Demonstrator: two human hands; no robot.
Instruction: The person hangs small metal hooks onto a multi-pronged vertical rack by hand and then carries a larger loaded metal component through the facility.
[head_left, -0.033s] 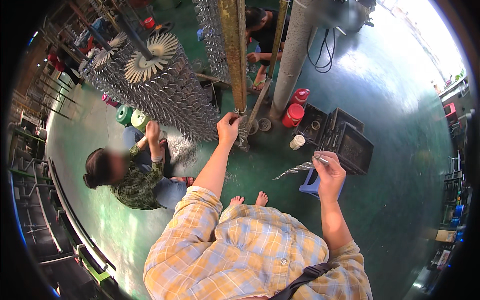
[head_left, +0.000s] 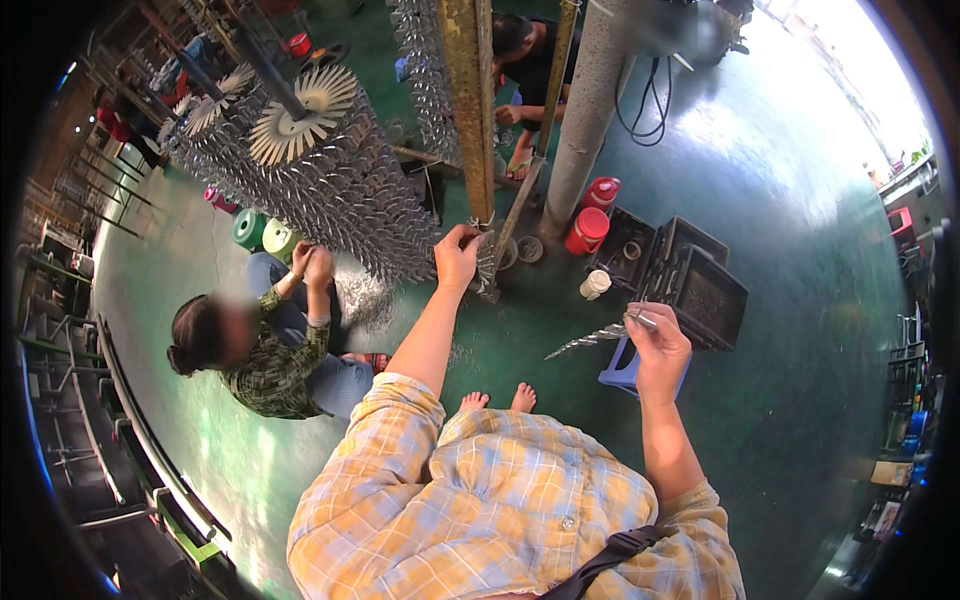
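Observation:
Ahead of me my left hand (head_left: pixel 457 257) reaches to the lower end of a rusty upright post (head_left: pixel 466 110). Its thumb and fingers are pinched together beside small shiny metal pieces (head_left: pixel 487 262) hanging there; what sits between the fingertips is too small to make out. Off to the right, my right hand (head_left: pixel 660 350) is closed on a strand of shiny metal pieces (head_left: pixel 585 342). The strand slants out leftward from the fingers, its tip free in the air. A short silvery piece shows at the thumb.
A large rack densely hung with metal pieces (head_left: pixel 300 180) stands front left. A co-worker (head_left: pixel 270 350) sits low beside it; another person (head_left: pixel 535 75) is behind the posts. Black crates (head_left: pixel 708 298), a blue stool (head_left: pixel 620 375), a red jug (head_left: pixel 587 232) and a white cup (head_left: pixel 595 285) stand right.
The seated co-worker's hands have come together and slightly lower. My own hands are nearly where they were; the strand's tip has shifted a little.

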